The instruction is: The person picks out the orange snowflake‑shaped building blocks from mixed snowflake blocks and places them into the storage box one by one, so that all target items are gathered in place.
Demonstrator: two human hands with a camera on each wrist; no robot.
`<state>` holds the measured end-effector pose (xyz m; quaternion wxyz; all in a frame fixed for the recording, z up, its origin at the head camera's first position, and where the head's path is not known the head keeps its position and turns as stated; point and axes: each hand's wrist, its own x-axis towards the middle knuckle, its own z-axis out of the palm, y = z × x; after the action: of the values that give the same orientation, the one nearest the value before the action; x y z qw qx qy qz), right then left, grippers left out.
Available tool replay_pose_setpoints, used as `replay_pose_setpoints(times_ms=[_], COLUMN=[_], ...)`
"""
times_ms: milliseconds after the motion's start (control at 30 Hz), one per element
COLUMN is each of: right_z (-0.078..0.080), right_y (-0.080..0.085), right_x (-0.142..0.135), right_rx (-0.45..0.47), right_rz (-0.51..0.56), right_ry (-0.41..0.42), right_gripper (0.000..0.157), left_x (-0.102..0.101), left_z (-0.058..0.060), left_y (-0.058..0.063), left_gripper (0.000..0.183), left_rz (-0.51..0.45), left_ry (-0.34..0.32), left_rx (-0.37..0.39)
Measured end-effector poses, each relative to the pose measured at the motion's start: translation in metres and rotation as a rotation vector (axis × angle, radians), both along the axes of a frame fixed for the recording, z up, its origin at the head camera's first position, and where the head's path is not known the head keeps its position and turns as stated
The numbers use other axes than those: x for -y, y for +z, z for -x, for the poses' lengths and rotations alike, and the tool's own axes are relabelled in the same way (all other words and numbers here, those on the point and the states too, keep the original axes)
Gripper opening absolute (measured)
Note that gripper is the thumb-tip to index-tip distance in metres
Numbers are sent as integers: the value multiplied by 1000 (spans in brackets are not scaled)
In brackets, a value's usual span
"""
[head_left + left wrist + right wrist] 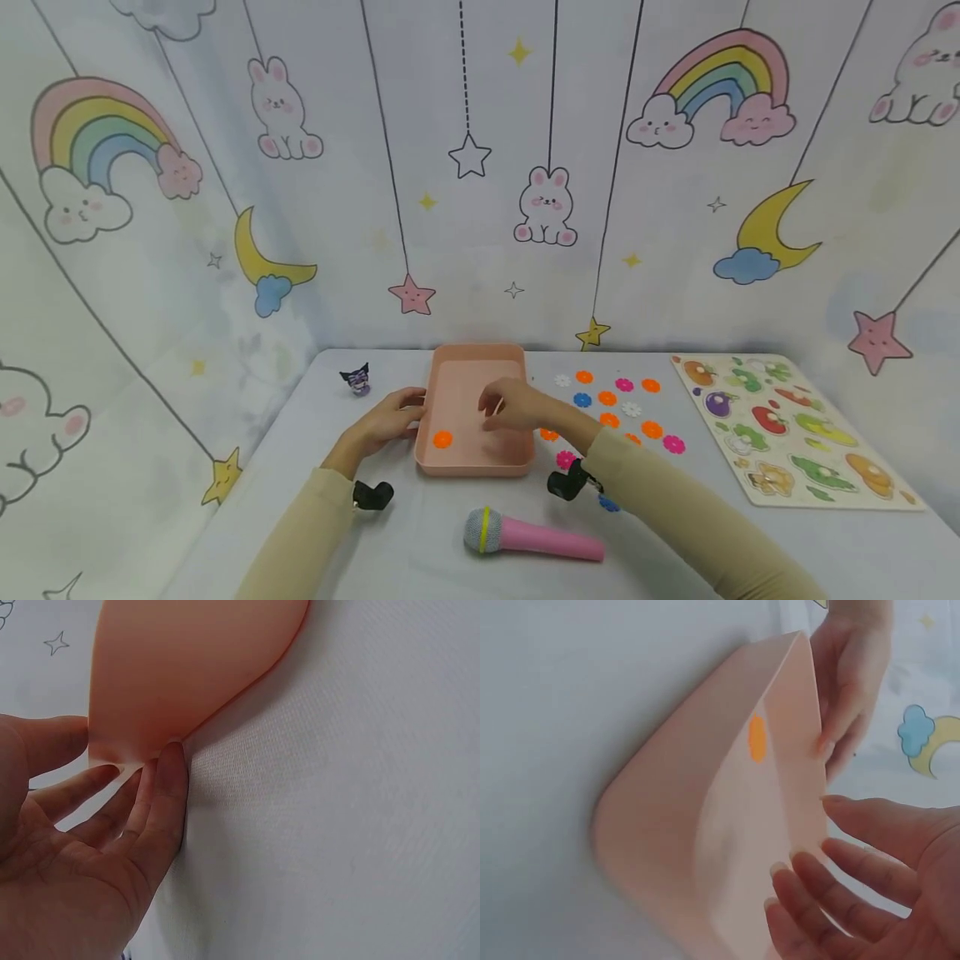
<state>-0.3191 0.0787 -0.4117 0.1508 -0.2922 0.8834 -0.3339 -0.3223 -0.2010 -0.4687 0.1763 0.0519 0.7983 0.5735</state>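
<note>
A shallow pink tray [423,463] lies on the white table, and one orange flower-shaped piece [442,439] is inside it near the front left. My left hand [387,420] holds the tray's left side. In the left wrist view its thumb [64,739] meets the rim while the other fingers lie against the wall. Over the right half of the tray hovers my right hand [517,404]. Its fingers are loosely bent, and the right wrist view shows a gap between thumb and fingertips [799,862] with nothing held.
Several loose flower pieces [652,430] in orange, pink, blue and white lie right of the tray. A pink toy microphone [536,537] lies in front. At the right is a vegetable puzzle board [780,433]; a small dark figurine [357,381] stands back left. A patterned cloth [480,250] hangs behind.
</note>
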Motion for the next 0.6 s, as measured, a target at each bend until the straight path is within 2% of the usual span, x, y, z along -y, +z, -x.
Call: replay_pose_setpoints(times_ms=[133, 467, 600], right_z=[-5, -19, -27], right_y=[-2, 1, 1], right_x=[-22, -68, -86], right_rx=[-27, -158, -175], right_rz=[10, 29, 26], right_ry=[-10, 38, 9], right_gripper=[28, 29, 33], left_x=[1, 1, 1], left_z=[1, 0, -1], left_y=[-1, -1, -2], left_gripper=[51, 50, 50], left_rz=[-6, -12, -8], left_ry=[-7, -15, -7], left_rx=[0, -6, -9])
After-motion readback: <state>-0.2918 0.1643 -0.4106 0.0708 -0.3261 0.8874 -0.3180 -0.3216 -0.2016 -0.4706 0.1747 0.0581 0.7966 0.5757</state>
